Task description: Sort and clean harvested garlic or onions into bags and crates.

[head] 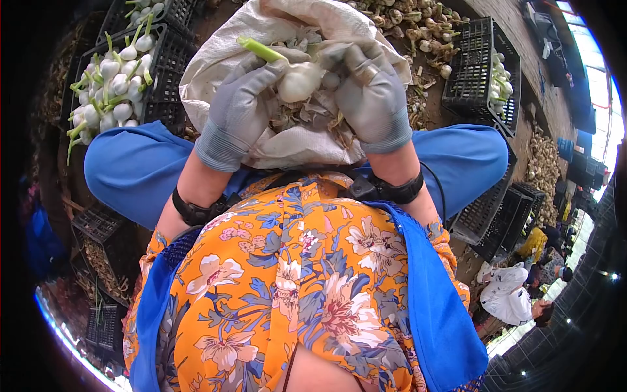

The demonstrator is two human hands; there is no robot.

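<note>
My left hand (240,100), in a grey coated glove, grips a white garlic bulb (300,82) with a short cut green stem (259,48) angled up to the left. Close to the bulb's right side is my right hand (370,90), gloved alike, its fingers curled inward and slightly blurred. Whether those fingers pinch a bit of skin I cannot tell. Both hands are above an open white woven sack (215,63) spread between my knees. Dry garlic skins (313,110) lie in the sack beneath the bulb.
At left stands a black plastic crate (169,73) holding clean garlic bulbs (115,83). Another crate (468,63) with bulbs is at right. Untrimmed garlic (416,22) is heaped beyond the sack. More crates (499,220) stand beside my right knee; a seated person (507,294) is farther off.
</note>
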